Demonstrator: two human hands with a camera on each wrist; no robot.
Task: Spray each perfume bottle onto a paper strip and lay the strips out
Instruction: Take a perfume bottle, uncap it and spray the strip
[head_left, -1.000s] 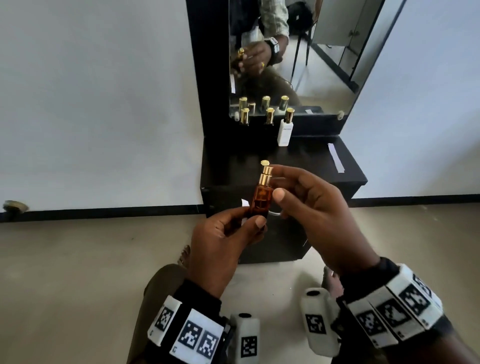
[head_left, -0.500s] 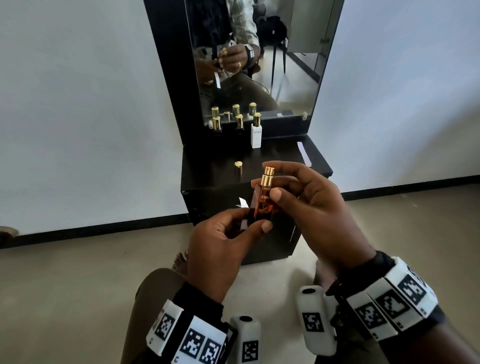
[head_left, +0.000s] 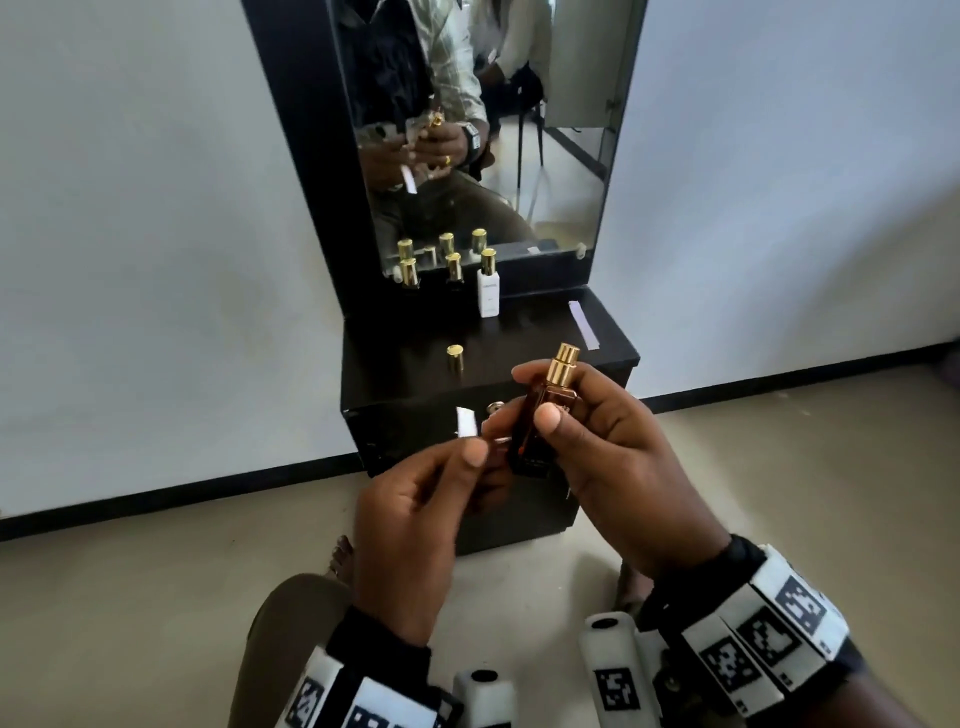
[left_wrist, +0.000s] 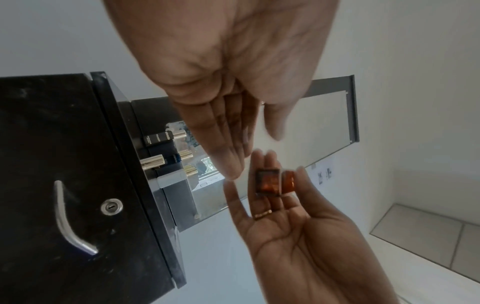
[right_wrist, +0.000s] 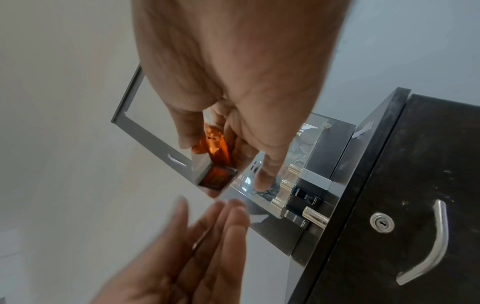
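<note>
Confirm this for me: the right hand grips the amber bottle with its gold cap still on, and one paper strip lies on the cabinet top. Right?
Not quite. The right hand does grip the amber bottle, but its cap is off: the head view shows the bare sprayer, and a loose gold cap stands on the cabinet top. The paper strip lies there as you said.

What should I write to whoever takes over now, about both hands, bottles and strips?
Right hand holds the amber bottle, cap off.
Left hand pinches a paper strip beside it.
The gold cap stands on the cabinet top; a laid strip lies near its right edge.
The white bottle and two dark bottles stand capped by the mirror.
Done: one strip laid, amber bottle uncapped.
Left: spray the held strip, lay it, recap, then the other bottles.
</note>
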